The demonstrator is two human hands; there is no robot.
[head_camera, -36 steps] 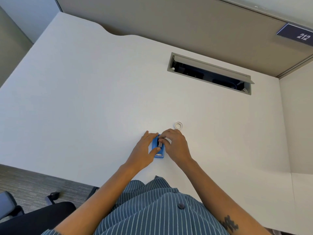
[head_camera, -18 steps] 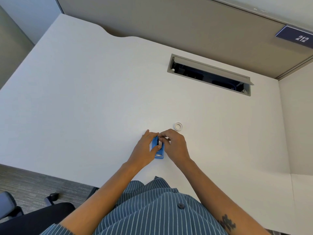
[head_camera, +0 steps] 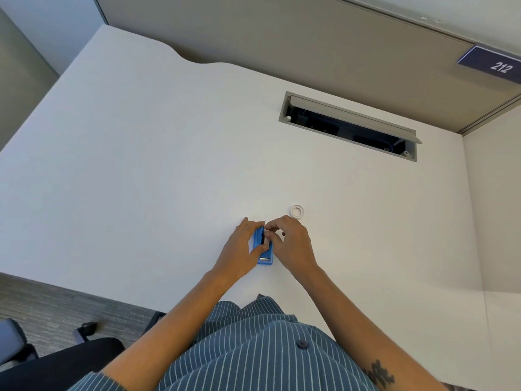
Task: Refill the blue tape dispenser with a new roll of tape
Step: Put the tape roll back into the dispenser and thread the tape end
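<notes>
The blue tape dispenser [head_camera: 265,253] stands on the white desk [head_camera: 141,165] just in front of me, its metal cutter end toward me. My left hand [head_camera: 242,249] wraps its left side, thumb across the top. My right hand [head_camera: 291,242] is at its right side, fingertips pinched at a dark part in the dispenser's far top; what they pinch is too small to make out. A small white tape roll [head_camera: 296,212] lies flat on the desk just beyond my right hand, untouched.
An open grey cable tray slot [head_camera: 348,125] is set into the desk at the back right. A partition wall with a "212" sign [head_camera: 492,64] stands behind. A black chair [head_camera: 56,359] and carpet floor are at the lower left.
Both hands stay on the dispenser. My right fingertips have drawn together at its far top, and my left thumb has slid toward the near end. The white roll has not moved.
</notes>
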